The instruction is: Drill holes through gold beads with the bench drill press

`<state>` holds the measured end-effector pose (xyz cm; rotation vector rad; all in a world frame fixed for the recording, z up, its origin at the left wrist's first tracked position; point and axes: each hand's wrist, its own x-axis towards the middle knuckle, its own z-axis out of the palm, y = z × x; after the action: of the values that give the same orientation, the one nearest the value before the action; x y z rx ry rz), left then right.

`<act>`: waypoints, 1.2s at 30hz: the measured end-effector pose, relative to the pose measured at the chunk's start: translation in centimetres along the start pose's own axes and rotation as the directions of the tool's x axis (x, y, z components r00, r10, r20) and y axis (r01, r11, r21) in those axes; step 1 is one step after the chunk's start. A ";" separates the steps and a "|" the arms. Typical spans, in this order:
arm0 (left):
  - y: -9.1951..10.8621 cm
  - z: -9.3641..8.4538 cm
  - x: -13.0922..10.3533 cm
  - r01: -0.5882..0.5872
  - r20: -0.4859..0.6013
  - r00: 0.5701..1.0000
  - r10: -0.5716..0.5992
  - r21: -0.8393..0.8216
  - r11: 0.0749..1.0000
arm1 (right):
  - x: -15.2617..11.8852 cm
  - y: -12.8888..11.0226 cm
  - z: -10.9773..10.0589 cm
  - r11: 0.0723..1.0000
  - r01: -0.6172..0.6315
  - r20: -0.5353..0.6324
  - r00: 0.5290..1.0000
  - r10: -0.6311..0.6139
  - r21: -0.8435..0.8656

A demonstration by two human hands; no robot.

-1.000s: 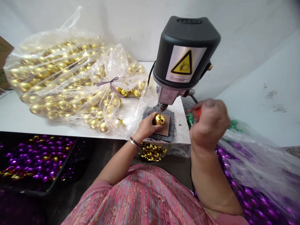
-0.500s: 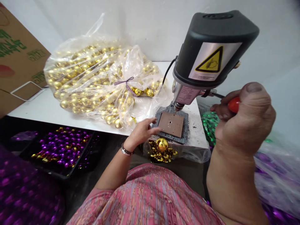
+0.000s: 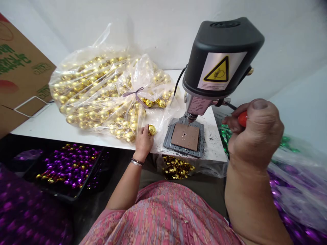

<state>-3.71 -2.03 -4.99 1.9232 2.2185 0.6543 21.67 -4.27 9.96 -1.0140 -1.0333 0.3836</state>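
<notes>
My left hand (image 3: 143, 143) is closed on a shiny gold ball (image 3: 152, 129) at the mouth of the clear plastic bag (image 3: 102, 92), which is full of gold balls and has a purple tie. My right hand (image 3: 255, 132) grips the red knob (image 3: 242, 118) of the feed lever on a small black drill press (image 3: 217, 75). The drill bit hangs above a brown square plate (image 3: 185, 136) with a small hole, lying on the grey base (image 3: 168, 137). Dark shavings are scattered round the base.
Below the table's front edge hangs a bag of gold balls (image 3: 177, 167). A black crate (image 3: 68, 166) of purple and gold balls stands lower left. A cardboard box (image 3: 22, 75) is at far left. Purple and green balls in plastic lie at right. The white table (image 3: 94, 137) carries the press.
My left hand has moved left from beside the base to the bag and taken hold of a gold ball. The ball falling near the table edge is gone from sight. My right hand stays on the knob.
</notes>
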 end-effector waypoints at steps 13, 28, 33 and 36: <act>1.8 -2.0 1.9 -0.229 0.214 0.957 0.195 0.147 0.962 | -0.1 0.5 -0.2 0.999 -0.003 -0.010 1.000 0.003 -0.034; 6.0 -4.0 0.3 0.521 0.554 0.822 0.132 -0.825 0.220 | -0.3 1.2 -0.3 0.999 0.048 0.026 0.999 -0.048 -0.018; 7.1 -1.2 0.7 0.372 0.470 0.878 0.094 -0.792 0.484 | -0.4 1.1 -0.6 0.999 0.041 0.089 0.995 -0.042 0.013; 7.4 0.2 1.1 0.274 0.421 0.895 0.148 -0.779 0.564 | -0.4 0.7 -0.8 1.000 0.030 0.120 0.992 -0.029 -0.005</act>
<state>2.87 -0.19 -2.02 1.2810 1.2814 0.9107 22.27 -4.64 9.09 -0.9898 -1.1571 0.4211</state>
